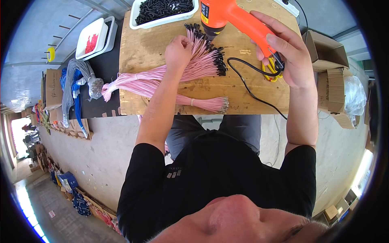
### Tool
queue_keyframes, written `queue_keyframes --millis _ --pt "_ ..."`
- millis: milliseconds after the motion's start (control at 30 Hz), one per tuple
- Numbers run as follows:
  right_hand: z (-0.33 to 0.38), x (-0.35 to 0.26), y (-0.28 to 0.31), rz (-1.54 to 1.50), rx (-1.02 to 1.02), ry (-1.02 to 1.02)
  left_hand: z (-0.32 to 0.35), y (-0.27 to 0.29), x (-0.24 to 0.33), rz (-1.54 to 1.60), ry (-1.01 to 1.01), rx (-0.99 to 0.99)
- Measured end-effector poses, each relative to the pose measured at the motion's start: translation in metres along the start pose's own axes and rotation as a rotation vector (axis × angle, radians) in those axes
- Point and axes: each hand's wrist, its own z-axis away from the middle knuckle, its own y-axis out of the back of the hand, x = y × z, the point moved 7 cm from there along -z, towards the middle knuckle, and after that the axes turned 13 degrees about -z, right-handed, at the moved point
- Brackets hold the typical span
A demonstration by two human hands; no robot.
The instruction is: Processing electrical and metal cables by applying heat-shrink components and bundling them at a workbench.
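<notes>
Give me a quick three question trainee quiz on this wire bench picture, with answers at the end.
1. True or false: the right hand holds an orange heat gun.
2. What does the left hand rest on?
A. yellow scissors
B. pink wire bundle
C. white tray
3. Fill in: the white tray at the board's top edge holds small ____ pieces.

Key:
1. true
2. B, the pink wire bundle
3. black

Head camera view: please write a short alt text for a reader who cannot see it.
A person's right hand points an orange heat gun at the black-tipped ends of pink wires, which the left hand holds fanned on a wooden board. A white tray of black pieces lies behind.
</notes>
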Motion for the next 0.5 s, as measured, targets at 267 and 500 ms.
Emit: queue_keyframes --millis 267,500 --pt "0.004 0.001 -0.002 -0.030 -0.008 -0.031 0.031 0.021 0.002 -0.001 -0.123 0.002" --pt "0.008 -0.001 -0.007 -0.043 -0.019 -0.043 0.047 0.024 0.015 -0.071 -0.173 -0.019"
